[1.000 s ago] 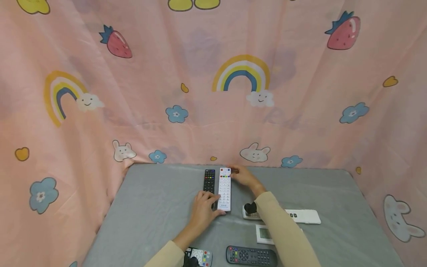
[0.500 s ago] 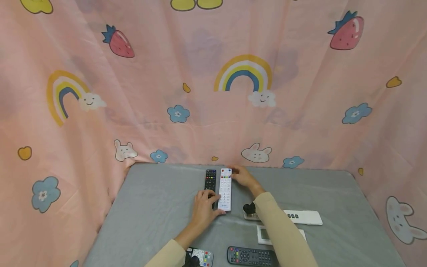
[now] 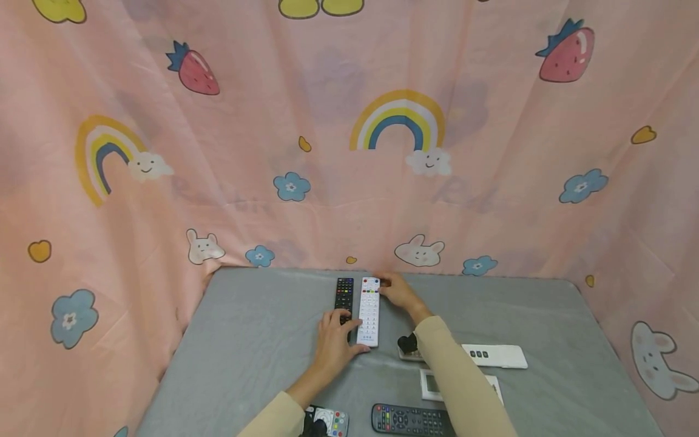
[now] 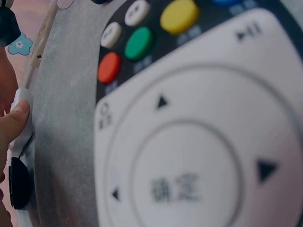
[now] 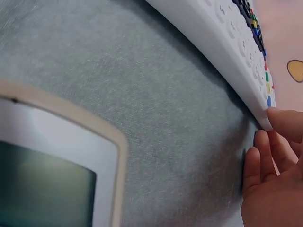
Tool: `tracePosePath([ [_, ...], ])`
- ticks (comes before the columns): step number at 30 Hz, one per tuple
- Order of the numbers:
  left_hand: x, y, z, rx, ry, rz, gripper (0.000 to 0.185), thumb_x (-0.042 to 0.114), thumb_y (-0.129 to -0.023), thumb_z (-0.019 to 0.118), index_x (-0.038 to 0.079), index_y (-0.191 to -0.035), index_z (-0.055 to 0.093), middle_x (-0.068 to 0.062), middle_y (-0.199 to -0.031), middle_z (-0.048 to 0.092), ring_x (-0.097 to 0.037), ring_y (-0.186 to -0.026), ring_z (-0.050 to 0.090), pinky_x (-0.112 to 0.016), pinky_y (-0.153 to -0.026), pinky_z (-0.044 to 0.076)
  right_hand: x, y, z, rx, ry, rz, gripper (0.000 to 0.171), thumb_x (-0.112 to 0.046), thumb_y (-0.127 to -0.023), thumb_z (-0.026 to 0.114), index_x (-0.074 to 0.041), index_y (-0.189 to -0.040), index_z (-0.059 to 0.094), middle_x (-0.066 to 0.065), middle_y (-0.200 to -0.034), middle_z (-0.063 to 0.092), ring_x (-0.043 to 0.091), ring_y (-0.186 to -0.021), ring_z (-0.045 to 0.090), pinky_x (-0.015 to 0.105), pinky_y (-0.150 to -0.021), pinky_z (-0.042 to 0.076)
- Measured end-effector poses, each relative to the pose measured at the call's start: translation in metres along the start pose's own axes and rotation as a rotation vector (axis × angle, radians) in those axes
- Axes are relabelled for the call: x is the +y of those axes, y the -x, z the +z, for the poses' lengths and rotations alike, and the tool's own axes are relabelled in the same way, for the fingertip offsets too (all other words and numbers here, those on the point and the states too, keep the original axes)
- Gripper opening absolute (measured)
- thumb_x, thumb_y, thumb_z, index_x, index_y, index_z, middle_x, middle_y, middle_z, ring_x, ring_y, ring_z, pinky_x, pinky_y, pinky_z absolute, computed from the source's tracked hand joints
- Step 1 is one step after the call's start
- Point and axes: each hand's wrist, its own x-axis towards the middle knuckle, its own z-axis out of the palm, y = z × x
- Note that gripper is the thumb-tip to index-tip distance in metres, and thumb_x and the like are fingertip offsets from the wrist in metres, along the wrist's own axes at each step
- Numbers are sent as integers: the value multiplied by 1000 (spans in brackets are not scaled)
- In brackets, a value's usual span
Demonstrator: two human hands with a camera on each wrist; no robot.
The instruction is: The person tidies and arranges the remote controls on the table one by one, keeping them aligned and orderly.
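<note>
Right sleeve (image 3: 464, 376), lower right of frame, has shifted slightly left, baring more of the white-framed device (image 3: 430, 394). White remote (image 3: 369, 312), mid-frame, sits a touch lower.

On the grey table (image 3: 256, 340), near the far edge, lie a black remote (image 3: 344, 294) and white keypad remote (image 3: 369, 315); toward the right edge, a pale remote (image 3: 505, 356); farther from the far edge, a silver remote (image 3: 337, 422), dark remote (image 3: 417, 420) and, apparently, a half-hidden screened remote (image 3: 431, 385).
</note>
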Motion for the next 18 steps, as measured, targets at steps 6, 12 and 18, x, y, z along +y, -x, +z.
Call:
tracePosePath([
  [6, 0, 0, 1, -10, 13, -16, 60, 47, -58, 90, 24, -112, 75, -3, -122, 59, -23, -110, 49, -39, -91, 42, 0, 2, 2, 36, 11, -2, 42, 4, -92, 55, 5, -134, 56, 26, -133, 55, 36, -114, 56, 53, -104, 45],
  [12, 0, 0, 1, -14, 23, -22, 61, 47, -58, 90, 24, -113, 75, -4, -124, 59, -24, -112, 49, -40, -93, 41, -1, 4, 2, 43, 13, 5, 41, 4, -92, 55, 6, -134, 56, 26, -132, 54, 36, -113, 55, 52, -104, 46],
  [18, 1, 1, -1, -13, 32, -23, 61, 47, -58, 91, 24, -113, 75, -4, -124, 58, -24, -112, 49, -40, -92, 41, -1, 3, 3, 43, 18, 11, 42, 4, -92, 56, 6, -134, 56, 26, -131, 54, 35, -112, 56, 52, -103, 46],
])
